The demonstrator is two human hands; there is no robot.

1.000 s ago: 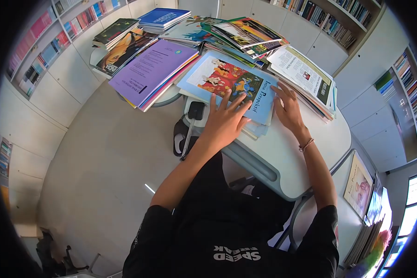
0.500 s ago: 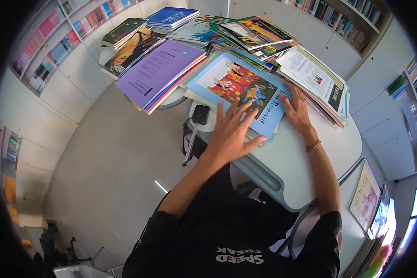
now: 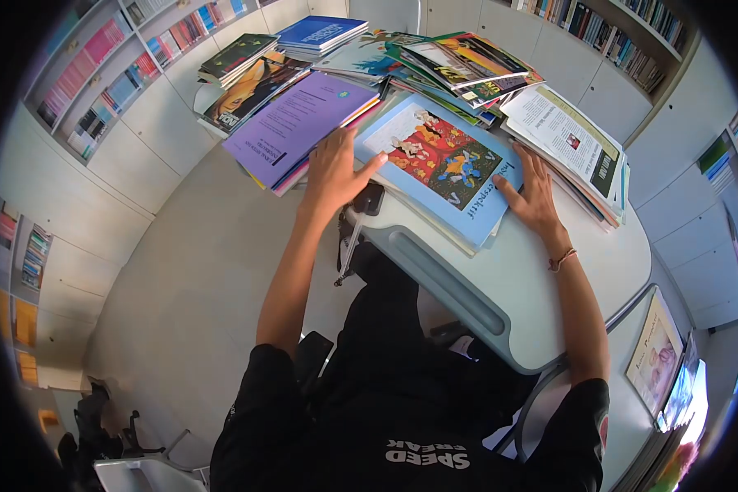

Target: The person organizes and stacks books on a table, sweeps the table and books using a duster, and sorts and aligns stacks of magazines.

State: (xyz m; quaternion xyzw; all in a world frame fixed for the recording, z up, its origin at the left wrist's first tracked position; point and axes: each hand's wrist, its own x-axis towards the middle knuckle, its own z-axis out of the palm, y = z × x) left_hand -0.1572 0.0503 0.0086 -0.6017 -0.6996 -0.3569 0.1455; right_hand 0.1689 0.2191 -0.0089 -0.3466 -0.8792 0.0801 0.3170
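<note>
The left hand (image 3: 336,170) partly hides the left end of the blue illustrated magazine (image 3: 447,156); its fingertips overlap the edge of the purple booklet (image 3: 303,119), and their undersides are out of sight. The right thumb covers part of the cover's title (image 3: 482,202); the sheets beneath show only as thin edges. A small black object (image 3: 371,199) by the left wrist is too obscured to identify.

The magazine lies near the front edge of the surface (image 3: 517,279), its long axis roughly parallel to that edge, its titled short end towards the surface's right end. The right hand (image 3: 533,193) is loosely spread on that end, the left spread with thumb apart; neither is closed around anything.
</note>
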